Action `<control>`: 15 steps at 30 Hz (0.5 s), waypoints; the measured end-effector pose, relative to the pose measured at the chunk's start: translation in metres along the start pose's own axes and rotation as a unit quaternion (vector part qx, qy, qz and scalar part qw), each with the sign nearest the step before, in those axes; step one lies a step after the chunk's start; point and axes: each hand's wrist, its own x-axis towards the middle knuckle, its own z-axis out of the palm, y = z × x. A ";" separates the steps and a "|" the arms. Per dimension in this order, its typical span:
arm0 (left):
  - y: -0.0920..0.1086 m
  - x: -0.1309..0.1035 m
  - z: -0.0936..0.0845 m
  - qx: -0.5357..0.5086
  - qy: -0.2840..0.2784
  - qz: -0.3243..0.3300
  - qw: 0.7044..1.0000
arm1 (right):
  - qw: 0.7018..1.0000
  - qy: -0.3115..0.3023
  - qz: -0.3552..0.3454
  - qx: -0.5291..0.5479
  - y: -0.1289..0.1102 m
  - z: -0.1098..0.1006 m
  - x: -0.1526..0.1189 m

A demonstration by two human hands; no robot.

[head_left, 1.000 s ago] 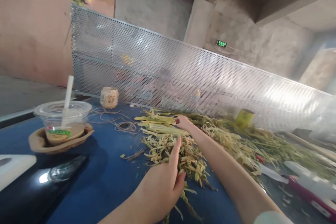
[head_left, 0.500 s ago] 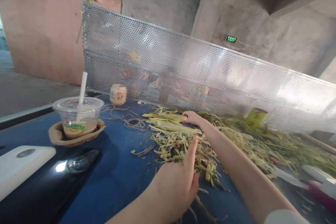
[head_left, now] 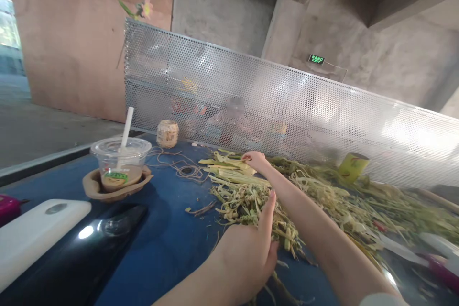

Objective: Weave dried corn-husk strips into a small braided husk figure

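Note:
In the head view, my left hand (head_left: 245, 256) is at the front, its thumb stretched up along a bunch of dried, pale green plant stems (head_left: 240, 198). Its other fingers curl around the lower end, where thin stalks stick out; part of the grip is hidden. My right hand (head_left: 255, 158) reaches across to the far side, fingertips pinched on the flat yellow-green leaves (head_left: 222, 165) that lie at the top of the bunch. The bunch rests on the blue table top (head_left: 172, 234).
At left stand a lidded drink cup (head_left: 122, 162) in a cardboard holder, a white phone-like device (head_left: 43, 234) and a glossy black object (head_left: 107, 244). Behind are twine (head_left: 182, 167), a small jar (head_left: 167, 134) and a perforated metal screen (head_left: 229, 86). More dried plants (head_left: 333, 201) lie right.
My right hand has moved a little left along the yellow-green leaves. The left hand keeps its place on the bunch. The view has turned slightly left.

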 end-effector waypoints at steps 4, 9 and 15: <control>0.002 -0.001 -0.002 -0.002 -0.013 0.012 1.000 | 0.997 0.007 -0.013 0.072 0.011 -0.014 -0.001; 0.000 0.000 0.000 0.008 0.005 0.025 1.000 | 0.989 0.029 0.000 0.143 0.028 -0.025 -0.010; -0.001 0.001 0.004 0.028 0.007 0.026 0.999 | 0.969 0.082 0.002 0.232 0.035 -0.029 -0.023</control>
